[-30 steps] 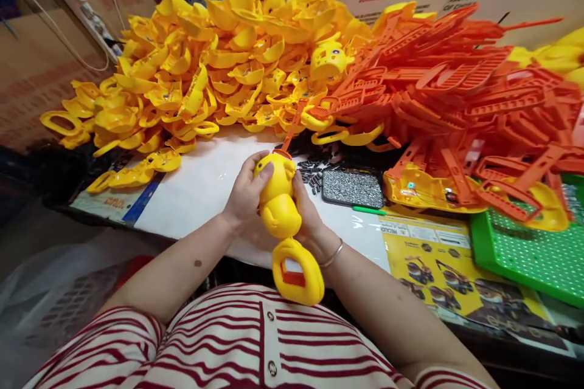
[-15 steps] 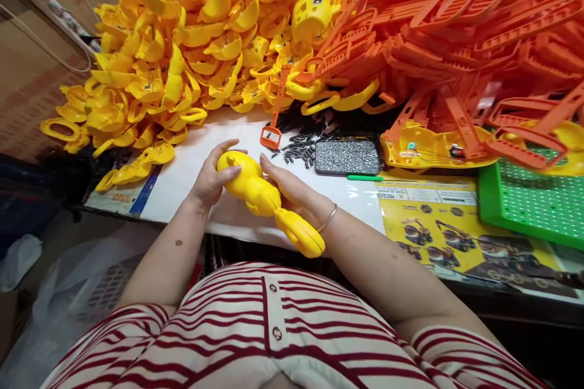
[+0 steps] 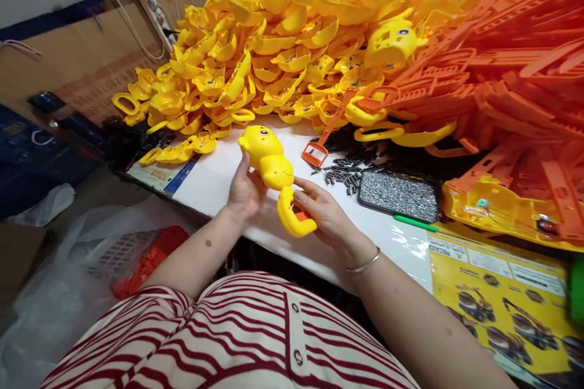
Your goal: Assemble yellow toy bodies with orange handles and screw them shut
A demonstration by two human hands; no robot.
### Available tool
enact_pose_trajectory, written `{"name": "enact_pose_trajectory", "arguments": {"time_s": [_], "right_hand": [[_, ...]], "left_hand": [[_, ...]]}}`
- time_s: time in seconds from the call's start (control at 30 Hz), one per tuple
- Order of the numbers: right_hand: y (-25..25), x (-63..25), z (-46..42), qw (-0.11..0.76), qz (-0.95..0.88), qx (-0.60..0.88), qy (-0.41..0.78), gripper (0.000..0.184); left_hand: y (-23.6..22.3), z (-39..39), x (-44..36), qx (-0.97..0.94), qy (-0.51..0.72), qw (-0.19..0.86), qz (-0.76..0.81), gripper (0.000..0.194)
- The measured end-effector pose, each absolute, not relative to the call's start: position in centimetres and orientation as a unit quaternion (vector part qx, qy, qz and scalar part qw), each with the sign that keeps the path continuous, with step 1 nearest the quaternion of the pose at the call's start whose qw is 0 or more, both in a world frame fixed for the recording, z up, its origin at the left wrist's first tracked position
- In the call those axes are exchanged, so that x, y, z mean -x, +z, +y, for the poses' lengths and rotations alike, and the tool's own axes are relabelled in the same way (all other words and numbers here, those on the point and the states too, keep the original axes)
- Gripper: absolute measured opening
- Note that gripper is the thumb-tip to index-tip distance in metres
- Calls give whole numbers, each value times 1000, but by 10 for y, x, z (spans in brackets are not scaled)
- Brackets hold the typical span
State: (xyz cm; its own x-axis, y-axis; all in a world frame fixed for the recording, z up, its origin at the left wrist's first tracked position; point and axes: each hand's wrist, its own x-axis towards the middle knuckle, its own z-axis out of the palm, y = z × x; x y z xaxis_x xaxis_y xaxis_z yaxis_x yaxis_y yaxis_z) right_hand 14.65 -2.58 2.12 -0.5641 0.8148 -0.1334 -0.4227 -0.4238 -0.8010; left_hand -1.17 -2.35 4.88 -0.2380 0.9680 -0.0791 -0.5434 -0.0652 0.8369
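A yellow animal-shaped plastic toy is held between my two hands above the white table sheet. Its round head with a printed eye points away from me, and its looped handle, with an orange piece inside the loop, points back toward my body. My left hand cups the head and body from the left and below, thumb up along the side. At the handle end, my right hand has its thumb and fingers around the grip from the right; some fingertips are hidden behind the toy.
Yellow toy shells are heaped along the back, orange slatted parts at the right. A loose orange part lies by small black pieces, a speckled phone-like slab and a green stick. A red-filled plastic bag sits lower left.
The toy has been rolled over, so its eye and the orange piece in the handle now show. My right hand has shifted onto the handle. The camera view has swung left.
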Motion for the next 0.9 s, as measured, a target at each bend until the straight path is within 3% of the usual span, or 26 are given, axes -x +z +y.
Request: {"name": "enact_pose_trajectory", "arguments": {"time_s": [0.1,0.2,0.33,0.43,0.53,0.77,0.9], "right_hand": [[13,-145,-22,402,-392,279,779,61],[6,-147,-19,433,-474,307,702,54],[6,-154,-22,513,-647,356,438,34],[8,-158,-27,501,-750,312,298,23],[10,-157,-33,476,-804,278,222,13],[10,-153,-36,473,-812,331,90,18],[9,-156,-35,475,-798,368,51,14]], "left_hand": [[40,-30,-14,-186,646,656,343,60],[41,-29,-21,-159,634,689,314,51],[48,-20,-12,-154,682,642,316,40],[50,-17,-6,-156,710,602,329,44],[50,-17,-6,-147,728,572,348,49],[52,-16,-14,-134,798,465,359,53],[54,-23,-22,-140,789,478,359,51]]}}
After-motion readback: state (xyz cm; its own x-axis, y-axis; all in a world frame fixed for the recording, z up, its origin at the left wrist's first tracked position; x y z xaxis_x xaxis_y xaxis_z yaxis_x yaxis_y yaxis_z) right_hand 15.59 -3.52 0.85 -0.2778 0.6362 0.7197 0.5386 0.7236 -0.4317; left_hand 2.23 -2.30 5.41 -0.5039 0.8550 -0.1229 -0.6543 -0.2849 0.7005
